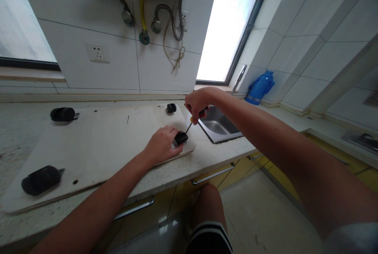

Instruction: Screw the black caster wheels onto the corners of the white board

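A long white board [118, 139] lies flat on the countertop, with a black foot-like block near each corner. My left hand [163, 143] rests on the board's right end, its fingers and thumb wrapped around the near right black block [181, 138]. My right hand [196, 104] grips the handle of a screwdriver [189, 126], seen partly as dark and yellow. The thin shaft slants down to that same block, and its tip is too small to make out. Behind sits a smaller-looking black block [171, 108]. Two more black blocks [41, 180] are on the left end.
A steel sink [220, 124] with a tap [239, 78] is set into the counter on the right. A blue thermos jug [260, 88] stands beyond it. Pipes and a yellow hose [143, 6] hang on the tiled wall. Drawers with metal handles [212, 174] run below the counter edge.
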